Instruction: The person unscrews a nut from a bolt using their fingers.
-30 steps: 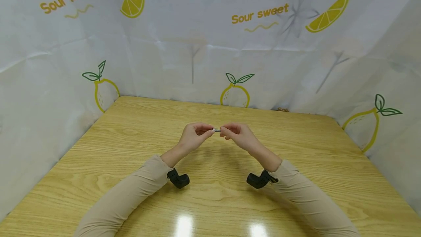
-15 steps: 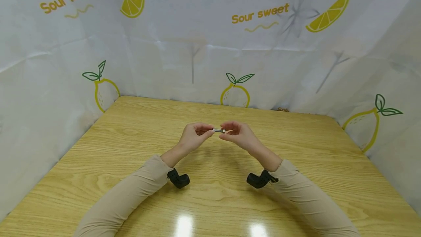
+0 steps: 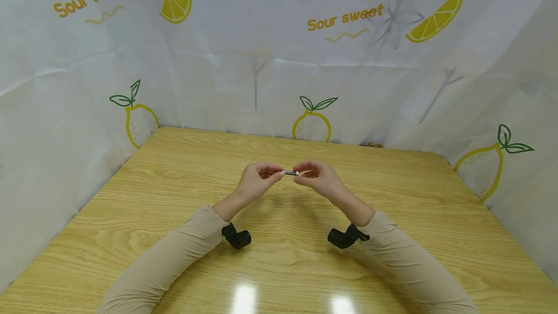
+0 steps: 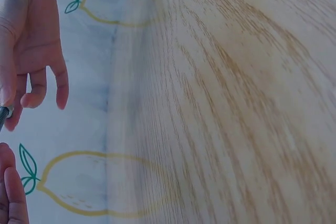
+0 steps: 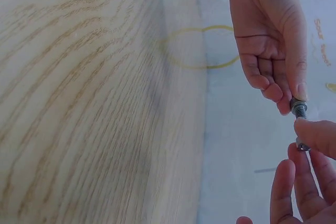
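A short silver metal bolt (image 3: 290, 173) lies roughly level between my two hands, above the table. My left hand (image 3: 259, 180) pinches its left end between thumb and fingertips. In the right wrist view, a ringed, nut-like piece (image 5: 298, 104) sits under the left thumb, with thread (image 5: 300, 113) showing beside it. My right hand (image 3: 321, 179) is at the other end, its thumb and index fingertip close around the wider end piece (image 5: 302, 145). The right thumb hides part of the shank. In the left wrist view, only one end of the bolt (image 4: 4, 114) shows, at the frame edge.
The wood-grain table (image 3: 174, 197) spreads beneath both hands. A pale curtain (image 3: 244, 62) with lemon prints hangs behind it and along its sides. Black wrist mounts (image 3: 237, 237) hang below the sleeves.
The right thumb and fingers parted from the bolt's right end, uncovering it, then drew slightly closer around it. The left hand has stayed in place with its pinch.
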The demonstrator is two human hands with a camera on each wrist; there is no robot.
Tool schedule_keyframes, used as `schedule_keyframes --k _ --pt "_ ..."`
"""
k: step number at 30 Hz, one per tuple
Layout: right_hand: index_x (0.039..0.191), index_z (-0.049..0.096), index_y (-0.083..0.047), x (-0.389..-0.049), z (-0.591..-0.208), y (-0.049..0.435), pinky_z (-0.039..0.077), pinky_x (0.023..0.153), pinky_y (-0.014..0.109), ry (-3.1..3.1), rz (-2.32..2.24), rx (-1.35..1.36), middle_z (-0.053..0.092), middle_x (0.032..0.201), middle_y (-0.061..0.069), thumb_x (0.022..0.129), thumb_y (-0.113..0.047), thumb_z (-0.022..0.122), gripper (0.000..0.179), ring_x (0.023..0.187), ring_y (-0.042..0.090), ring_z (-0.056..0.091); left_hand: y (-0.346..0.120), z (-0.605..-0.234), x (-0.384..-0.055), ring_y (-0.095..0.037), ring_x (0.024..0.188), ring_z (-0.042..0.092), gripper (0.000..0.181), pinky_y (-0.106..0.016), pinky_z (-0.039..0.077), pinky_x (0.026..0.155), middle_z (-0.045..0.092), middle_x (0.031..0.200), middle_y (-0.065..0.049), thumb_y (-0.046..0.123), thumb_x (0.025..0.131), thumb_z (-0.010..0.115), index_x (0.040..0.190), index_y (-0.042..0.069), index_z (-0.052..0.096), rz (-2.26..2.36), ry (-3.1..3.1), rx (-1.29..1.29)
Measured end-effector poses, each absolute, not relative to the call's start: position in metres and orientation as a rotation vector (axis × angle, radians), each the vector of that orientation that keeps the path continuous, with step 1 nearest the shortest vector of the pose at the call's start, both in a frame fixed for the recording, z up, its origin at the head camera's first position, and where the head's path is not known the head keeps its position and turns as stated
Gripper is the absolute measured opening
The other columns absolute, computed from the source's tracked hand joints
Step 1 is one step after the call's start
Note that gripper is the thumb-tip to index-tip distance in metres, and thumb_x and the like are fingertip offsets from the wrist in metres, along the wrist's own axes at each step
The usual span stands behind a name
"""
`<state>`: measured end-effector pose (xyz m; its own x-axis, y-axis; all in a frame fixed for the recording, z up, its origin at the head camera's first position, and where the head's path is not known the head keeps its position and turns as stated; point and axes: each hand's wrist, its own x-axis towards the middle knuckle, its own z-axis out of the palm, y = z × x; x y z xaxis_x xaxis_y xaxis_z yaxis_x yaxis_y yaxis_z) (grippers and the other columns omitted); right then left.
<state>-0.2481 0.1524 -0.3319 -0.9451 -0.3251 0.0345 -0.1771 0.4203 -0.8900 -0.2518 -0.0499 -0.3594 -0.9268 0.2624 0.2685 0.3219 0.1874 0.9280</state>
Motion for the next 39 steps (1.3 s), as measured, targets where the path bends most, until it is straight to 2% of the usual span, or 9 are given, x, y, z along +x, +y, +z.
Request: schedule_keyframes --k 4,8,14,19,23,27,29,33,39 --pt "0.126 0.055 -0.005 -0.2493 -0.3319 0.1522 0.045 0.096 0.052 2.519 -1.500 -0.456 0.060 0.122 0.015 0.092 -0.026 0.060 0.040 0.106 0.029 0.059 -0.0495 -0.3590 -0.2519 -0.038 0.094 0.064 0.023 -0.025 0.054 0.073 0.068 0.102 -0.019 0.014 0.089 0.063 0.107 0.000 0.068 -1.878 -2.396 -0.570" --pt "0.123 0.059 -0.004 -0.2502 -0.3324 0.1521 0.041 0.099 0.054 2.542 -1.435 -0.436 0.067 0.113 0.016 0.096 -0.035 0.051 0.042 0.105 0.031 0.060 -0.0491 -0.3590 -0.2521 -0.032 0.092 0.066 0.023 -0.026 0.054 0.073 0.069 0.102 -0.018 0.015 0.089 0.064 0.107 0.001 0.068 -1.846 -2.410 -0.559" --pt "0.118 0.061 -0.003 -0.2493 -0.3330 0.1519 0.047 0.095 0.048 2.544 -1.513 -0.440 0.065 0.112 0.016 0.092 -0.022 0.060 0.031 0.102 0.028 0.061 -0.0498 -0.3587 -0.2518 -0.037 0.094 0.064 0.023 -0.026 0.055 0.074 0.068 0.103 -0.019 0.015 0.090 0.063 0.108 0.000 0.068 -1.870 -2.403 -0.562" --pt "0.124 0.057 -0.005 -0.2490 -0.3332 0.1524 0.050 0.093 0.043 2.507 -1.559 -0.448 0.060 0.120 0.017 0.088 -0.019 0.066 0.040 0.106 0.025 0.062 -0.0497 -0.3586 -0.2519 -0.040 0.096 0.063 0.024 -0.026 0.054 0.074 0.068 0.103 -0.019 0.015 0.090 0.063 0.108 0.000 0.067 -1.891 -2.398 -0.564" --pt "0.127 0.055 -0.002 -0.2500 -0.3328 0.1523 0.044 0.100 0.049 2.450 -1.557 -0.473 0.064 0.114 0.021 0.093 -0.028 0.058 0.042 0.097 0.022 0.068 -0.0493 -0.3587 -0.2522 -0.036 0.095 0.064 0.024 -0.026 0.054 0.074 0.068 0.103 -0.017 0.018 0.090 0.063 0.108 0.002 0.068 -1.872 -2.410 -0.555" --pt "0.122 0.057 0.003 -0.2505 -0.3327 0.1519 0.041 0.103 0.050 2.403 -1.584 -0.472 0.067 0.106 0.022 0.097 -0.028 0.050 0.040 0.086 0.015 0.070 -0.0494 -0.3585 -0.2517 -0.033 0.093 0.066 0.023 -0.027 0.054 0.075 0.069 0.102 -0.018 0.017 0.089 0.064 0.107 0.002 0.068 -1.859 -2.408 -0.555" --pt "0.120 0.059 0.002 -0.2502 -0.3329 0.1518 0.042 0.102 0.050 2.419 -1.589 -0.455 0.068 0.105 0.020 0.096 -0.024 0.053 0.036 0.087 0.014 0.070 -0.0496 -0.3583 -0.2514 -0.034 0.094 0.065 0.023 -0.026 0.054 0.075 0.069 0.102 -0.018 0.016 0.089 0.064 0.107 0.001 0.068 -1.869 -2.400 -0.560" --pt "0.117 0.060 -0.002 -0.2485 -0.3327 0.1518 0.046 0.098 0.048 2.468 -1.591 -0.454 0.066 0.109 0.018 0.091 -0.018 0.062 0.030 0.098 0.023 0.067 -0.0500 -0.3583 -0.2515 -0.038 0.095 0.064 0.023 -0.026 0.055 0.075 0.068 0.103 -0.019 0.015 0.089 0.064 0.107 0.000 0.068 -1.891 -2.391 -0.567" --pt "0.123 0.058 -0.007 -0.2467 -0.3308 0.1520 0.046 0.097 0.047 2.472 -1.587 -0.445 0.064 0.115 0.016 0.089 -0.023 0.065 0.039 0.103 0.023 0.065 -0.0497 -0.3593 -0.2527 -0.039 0.095 0.063 0.024 -0.025 0.054 0.073 0.069 0.102 -0.019 0.016 0.090 0.064 0.107 0.001 0.068 -1.892 -2.402 -0.558"
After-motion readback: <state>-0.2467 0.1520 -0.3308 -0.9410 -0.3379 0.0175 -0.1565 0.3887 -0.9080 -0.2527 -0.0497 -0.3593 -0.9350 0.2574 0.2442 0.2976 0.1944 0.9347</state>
